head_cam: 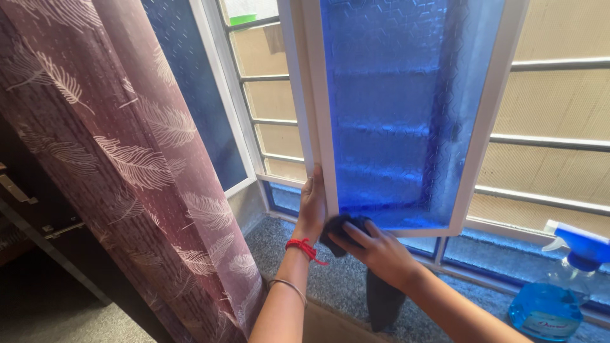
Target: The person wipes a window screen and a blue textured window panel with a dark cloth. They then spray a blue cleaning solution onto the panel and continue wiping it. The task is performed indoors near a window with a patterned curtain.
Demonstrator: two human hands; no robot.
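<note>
The left hand (312, 209) grips the lower edge of the open sash (394, 114) (white frame, blue patterned glass), fingers wrapped around its frame. The right hand (375, 248) clasps a dark cloth (343, 230) and presses it against the sash's bottom corner, the rest of the cloth hanging below the wrist. A blue spray bottle (559, 286) stands on the sill (318, 267) well to the right; a feather-print curtain (127, 159) hangs at left.

Daylight comes in through the window bars (559, 143) and makes the blue textured glass pane (394, 108) glow brightly, while the feather-patterned curtain (127, 159) and the lower left corner stay dim, and the picture is sharp with slight bending at the edges.
</note>
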